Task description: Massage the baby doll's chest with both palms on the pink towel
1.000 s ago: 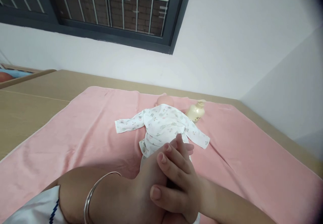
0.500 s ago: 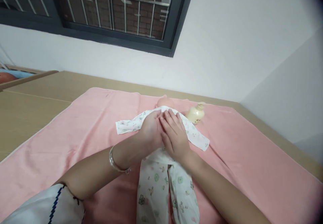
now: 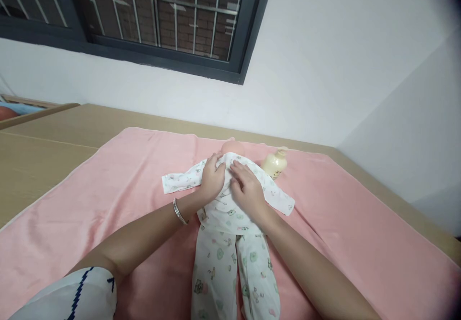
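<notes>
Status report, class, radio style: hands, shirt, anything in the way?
Left hand, right hand: open, apart, over shirt. Shirt laid out on blanket, sleeves spread. Bottle beyond right hand, clear of both hands.

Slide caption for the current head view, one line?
Left hand and right hand over a printed white top on a pink blanket, pump bottle nearby.

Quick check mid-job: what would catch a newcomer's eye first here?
Probably the broad pink blanket, with a white printed top lying at its middle, sleeves spread, above matching trousers. Next, the left hand and right hand, set slightly apart over the top's chest. Then the pale yellow bottle beside the right-hand sleeve, and the dark-framed barred window at upper left.
</notes>
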The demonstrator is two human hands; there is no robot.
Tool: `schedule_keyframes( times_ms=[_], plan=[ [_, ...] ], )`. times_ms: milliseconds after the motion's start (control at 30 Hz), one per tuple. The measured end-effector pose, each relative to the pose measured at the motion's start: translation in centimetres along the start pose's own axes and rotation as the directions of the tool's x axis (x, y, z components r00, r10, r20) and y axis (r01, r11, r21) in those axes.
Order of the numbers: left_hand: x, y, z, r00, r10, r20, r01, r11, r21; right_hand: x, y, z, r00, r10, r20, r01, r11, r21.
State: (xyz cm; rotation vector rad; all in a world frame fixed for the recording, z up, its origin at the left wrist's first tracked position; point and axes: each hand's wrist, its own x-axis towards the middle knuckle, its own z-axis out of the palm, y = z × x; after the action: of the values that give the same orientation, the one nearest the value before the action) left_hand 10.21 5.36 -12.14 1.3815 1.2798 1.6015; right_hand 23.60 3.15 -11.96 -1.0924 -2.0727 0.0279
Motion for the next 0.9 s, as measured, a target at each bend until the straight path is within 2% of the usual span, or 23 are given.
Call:
schedule_keyframes(
  times_ms=[100,200,367,467,567,633,700,833,900],
  plan=[
    [0.1,-1.6,0.3,1.000,0.005,-0.011,-0.004,0.996,0.085,0.4,0.4,0.1,0.992,-0.005,0.124,0.009,0.999,-0.034],
    [-0.3,-2.4,0.6,0.996,0.092,0.002,-0.091,0.984,0.156,1.1,1.4,0.0,0.971,0.001,0.241,0.011,0.999,-0.050],
    [-0.7,-2.6,0.8,0.991,0.132,0.004,-0.130,0.967,0.221,2.1,3.8,-0.3,0.943,0.215,0.254,-0.189,0.974,-0.124],
    [-0.7,-2.6,0.8,0.992,0.126,0.009,-0.125,0.964,0.233,1.8,3.0,-0.5,0.927,0.302,0.222,-0.241,0.934,-0.262],
    [-0.8,-2.8,0.7,0.990,0.140,-0.005,-0.135,0.965,0.227,0.9,0.4,-0.4,0.943,0.205,0.263,-0.115,0.940,-0.321],
    [-0.8,-2.9,0.7,0.988,0.152,-0.011,-0.146,0.965,0.217,0.5,-0.8,-0.4,0.942,0.087,0.325,0.009,0.960,-0.281],
    [-0.8,-2.9,0.6,0.987,0.160,-0.008,-0.154,0.965,0.214,0.6,-0.7,-0.4,0.931,0.018,0.366,0.069,0.972,-0.223],
    [-0.8,-2.9,0.7,0.986,0.169,0.009,-0.167,0.957,0.237,1.8,1.7,-0.7,0.930,0.108,0.352,-0.049,0.984,-0.172],
    [-0.8,-2.9,0.8,0.985,0.169,0.017,-0.168,0.952,0.255,1.9,2.1,-0.7,0.927,0.188,0.324,-0.119,0.968,-0.221]
  ],
)
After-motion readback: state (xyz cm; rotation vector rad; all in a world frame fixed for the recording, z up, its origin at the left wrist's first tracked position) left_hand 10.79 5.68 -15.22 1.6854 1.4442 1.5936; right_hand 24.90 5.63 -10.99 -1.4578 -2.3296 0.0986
